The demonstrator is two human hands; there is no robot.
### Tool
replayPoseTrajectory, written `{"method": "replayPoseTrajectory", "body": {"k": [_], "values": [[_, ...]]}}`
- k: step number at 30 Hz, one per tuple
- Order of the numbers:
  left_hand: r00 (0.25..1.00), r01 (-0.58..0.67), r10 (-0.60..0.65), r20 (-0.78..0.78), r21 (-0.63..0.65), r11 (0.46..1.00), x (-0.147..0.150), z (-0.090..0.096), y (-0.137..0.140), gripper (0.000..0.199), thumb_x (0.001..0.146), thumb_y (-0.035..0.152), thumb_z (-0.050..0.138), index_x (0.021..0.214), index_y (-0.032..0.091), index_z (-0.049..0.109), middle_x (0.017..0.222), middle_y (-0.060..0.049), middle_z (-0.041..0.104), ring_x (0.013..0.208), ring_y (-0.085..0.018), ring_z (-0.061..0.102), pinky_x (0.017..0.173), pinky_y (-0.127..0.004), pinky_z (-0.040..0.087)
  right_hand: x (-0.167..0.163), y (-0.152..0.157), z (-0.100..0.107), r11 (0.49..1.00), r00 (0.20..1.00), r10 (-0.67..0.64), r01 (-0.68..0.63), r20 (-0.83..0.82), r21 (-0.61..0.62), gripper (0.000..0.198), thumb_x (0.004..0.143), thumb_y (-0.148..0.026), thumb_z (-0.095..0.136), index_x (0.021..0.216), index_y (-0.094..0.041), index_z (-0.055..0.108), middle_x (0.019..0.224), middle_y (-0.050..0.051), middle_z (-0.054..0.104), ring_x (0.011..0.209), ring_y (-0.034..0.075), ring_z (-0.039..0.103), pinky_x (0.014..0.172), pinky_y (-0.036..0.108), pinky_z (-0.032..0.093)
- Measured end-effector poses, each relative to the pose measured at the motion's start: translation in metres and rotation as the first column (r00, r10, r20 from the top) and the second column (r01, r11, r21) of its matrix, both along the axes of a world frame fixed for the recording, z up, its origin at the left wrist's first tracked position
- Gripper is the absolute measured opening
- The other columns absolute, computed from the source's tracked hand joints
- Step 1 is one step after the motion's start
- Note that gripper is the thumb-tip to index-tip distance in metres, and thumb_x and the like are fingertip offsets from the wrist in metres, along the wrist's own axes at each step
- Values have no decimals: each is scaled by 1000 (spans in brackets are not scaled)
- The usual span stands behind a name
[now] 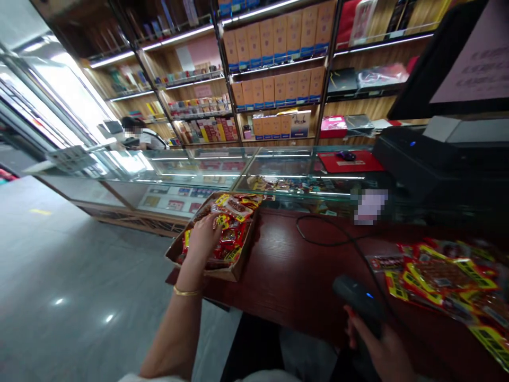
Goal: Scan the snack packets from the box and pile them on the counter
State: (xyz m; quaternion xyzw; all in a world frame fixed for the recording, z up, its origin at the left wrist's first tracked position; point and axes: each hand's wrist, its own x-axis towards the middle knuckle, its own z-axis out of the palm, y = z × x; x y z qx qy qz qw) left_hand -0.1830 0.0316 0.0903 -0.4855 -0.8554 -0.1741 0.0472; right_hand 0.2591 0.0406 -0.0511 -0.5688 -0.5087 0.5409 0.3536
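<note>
Brightly lit wooden shelves (374, 109) full of orange boxes (278, 40) run behind a long glass display case (222, 159), and I'm at the glossy reddish-brown counter (278, 265) right up against it. Got my left hand (203, 237), gold bracelet (185, 292) on the wrist, down in an open brown cardboard box (242, 261) of shiny red-and-yellow plastic packets (234, 236). Fingers are bent over the packets, though I honestly can't tell whether they're pinching one. Box sits at the counter's left end. Right hand's (384, 345) wrapped around a dark handheld scanner (353, 292) with a blue light, and just beyond it to the right there's a loose heap of similar packets (441, 273) lying flat on the wood.
</note>
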Motion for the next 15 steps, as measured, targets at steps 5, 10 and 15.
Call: {"method": "replayPoseTrajectory", "body": {"k": [5,10,15], "values": [[996,-87,83,-27,-320,944,-47,-13,-12,69,82,40,72,143,15,53,135,-19,67,124,-33,63,103,-40,48,-8,4,3,997,997,-52,49,-57,-54,77,45,-88,77,80,-19,81,54,4,71,46,23,66,47,31,57],[991,-131,122,-55,-234,963,-38,-17,-16,75,83,42,68,148,12,46,144,-22,58,121,-34,65,99,-39,50,-3,6,-6,999,998,-39,38,-44,-21,75,53,-87,76,83,-18,82,52,3,69,51,23,68,54,30,59],[988,-155,149,-47,-152,976,-16,-2,-32,36,92,33,53,122,21,70,115,-14,75,107,-33,71,92,-40,52,0,5,-13,1000,999,3,-5,-43,-27,73,59,-85,75,84,-17,83,55,4,71,55,24,71,55,31,59]]}}
